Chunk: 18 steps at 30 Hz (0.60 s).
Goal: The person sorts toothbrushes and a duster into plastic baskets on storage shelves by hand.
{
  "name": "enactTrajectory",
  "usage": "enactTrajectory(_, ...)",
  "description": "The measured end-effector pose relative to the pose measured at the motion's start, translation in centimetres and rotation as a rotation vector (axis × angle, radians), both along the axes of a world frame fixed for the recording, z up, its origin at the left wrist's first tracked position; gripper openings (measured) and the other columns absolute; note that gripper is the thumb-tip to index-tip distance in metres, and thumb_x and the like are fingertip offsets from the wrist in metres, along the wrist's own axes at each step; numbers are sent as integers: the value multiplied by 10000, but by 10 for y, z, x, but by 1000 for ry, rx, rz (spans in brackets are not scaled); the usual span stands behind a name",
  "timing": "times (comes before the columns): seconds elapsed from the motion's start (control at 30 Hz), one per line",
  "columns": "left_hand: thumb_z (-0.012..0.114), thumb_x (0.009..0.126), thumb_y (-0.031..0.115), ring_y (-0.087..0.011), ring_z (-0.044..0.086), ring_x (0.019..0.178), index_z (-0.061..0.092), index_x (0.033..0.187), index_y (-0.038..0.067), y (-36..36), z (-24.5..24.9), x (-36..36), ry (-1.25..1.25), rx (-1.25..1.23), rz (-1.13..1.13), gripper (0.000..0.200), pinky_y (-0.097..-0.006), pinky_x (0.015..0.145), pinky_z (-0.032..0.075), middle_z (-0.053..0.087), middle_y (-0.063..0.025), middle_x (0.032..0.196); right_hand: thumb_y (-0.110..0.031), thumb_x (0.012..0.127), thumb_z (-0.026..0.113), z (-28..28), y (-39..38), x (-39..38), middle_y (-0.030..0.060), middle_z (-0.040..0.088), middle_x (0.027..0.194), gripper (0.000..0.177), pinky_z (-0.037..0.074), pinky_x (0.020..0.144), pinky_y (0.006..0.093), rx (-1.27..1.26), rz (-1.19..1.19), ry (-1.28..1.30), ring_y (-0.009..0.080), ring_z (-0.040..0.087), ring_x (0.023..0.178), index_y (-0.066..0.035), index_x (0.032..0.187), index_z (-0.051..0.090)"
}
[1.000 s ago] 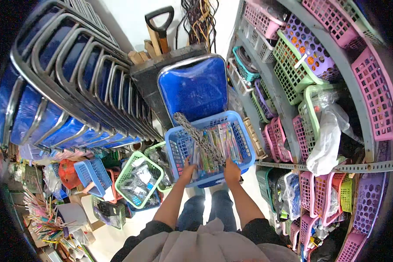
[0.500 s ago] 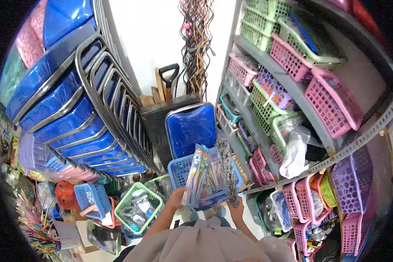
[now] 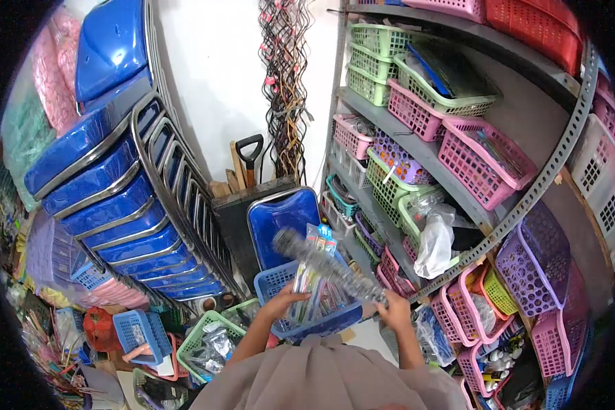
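Observation:
My left hand (image 3: 287,301) is closed on a clear packet of colourful slim items (image 3: 314,277), above the left side of a blue basket (image 3: 269,281). In my right hand (image 3: 393,311) is the lower end of a long dark speckled bundle (image 3: 324,265), which slants up and left across the packet and over the basket. More slim packets lie in the basket under it. A blue chair (image 3: 280,222) stands just behind the basket.
Stacked blue chairs (image 3: 109,198) rise at the left. On the right, a grey metal shelf (image 3: 417,140) holds pink, green and purple baskets. A green basket (image 3: 197,329) with plastic packets sits left of my left arm. A spade handle (image 3: 250,149) leans at the wall.
The dark bundle has tilted from nearly upright to a leftward slant, its top crossing over the packet. My right hand has risen and moved right. The view has shifted, showing more of the upper shelf.

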<state>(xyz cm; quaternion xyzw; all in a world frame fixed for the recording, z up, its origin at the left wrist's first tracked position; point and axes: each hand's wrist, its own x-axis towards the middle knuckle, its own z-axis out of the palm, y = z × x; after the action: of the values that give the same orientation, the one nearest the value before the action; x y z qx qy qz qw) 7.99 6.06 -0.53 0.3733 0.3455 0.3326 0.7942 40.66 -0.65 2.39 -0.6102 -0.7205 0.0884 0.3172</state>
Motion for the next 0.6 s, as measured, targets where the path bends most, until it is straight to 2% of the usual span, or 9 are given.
enactTrajectory(0.03,675,767,96,-201,502,1112,397,1294,47,0,0,2,-19,38,-25,598,-350,949,387,540,-82,1187,-328,727,699,-4,6,7,219,588,765,380,461,588,415,-45,-115,-5,384,586,677,6,876,592)
enactTrajectory(0.13,704,750,120,-197,464,1144,393,1295,48,-1,9,12,-58,73,-26,631,-352,980,346,515,-77,1219,-345,692,724,0,9,18,210,593,729,382,465,582,425,41,-12,-47,376,589,659,-5,823,609)
enactTrajectory(0.2,712,746,134,-194,459,1152,436,1272,46,1,7,19,89,31,32,601,-354,980,350,542,-79,1182,-353,674,736,5,14,31,206,596,711,383,467,579,430,83,39,-72,372,590,651,-10,797,618)
enactTrajectory(0.23,708,755,147,-191,476,1136,498,1232,52,-1,29,23,311,85,6,530,-349,980,343,577,-77,1133,-366,681,727,9,17,41,208,601,711,403,475,596,428,55,89,-84,378,593,660,-6,825,618)
enactTrajectory(0.33,675,796,144,-215,578,1024,506,1202,-19,11,16,41,34,126,-56,469,-351,894,441,600,-124,1112,-380,678,724,15,25,58,200,615,712,422,485,609,422,11,-15,-152,381,603,661,-5,844,624)
enactTrajectory(0.4,674,794,146,-222,578,1035,502,1206,-20,14,20,53,11,135,-40,477,-355,902,439,596,-132,1125,-379,674,727,17,30,64,192,621,719,408,486,604,417,-53,-137,-113,365,611,668,-13,830,634)
enactTrajectory(0.47,673,792,149,-229,577,1046,497,1211,-22,18,26,63,-10,147,-30,485,-358,909,436,591,-141,1138,-368,684,724,26,29,73,193,620,713,392,484,602,418,-46,-80,-130,359,613,667,-16,836,645)
enactTrajectory(0.53,671,787,138,-249,569,1076,480,1233,-18,23,29,71,217,285,-24,509,-368,930,431,585,-148,1153,-351,696,722,38,34,87,200,619,710,388,484,610,419,68,146,-110,366,615,663,-8,861,647)
enactTrajectory(0.6,674,784,136,-236,566,1074,488,1231,-7,27,30,81,144,213,-37,504,-356,931,423,589,-132,1150,-321,690,727,40,37,97,193,625,730,367,486,625,411,-21,42,-129,361,618,687,-16,880,650)
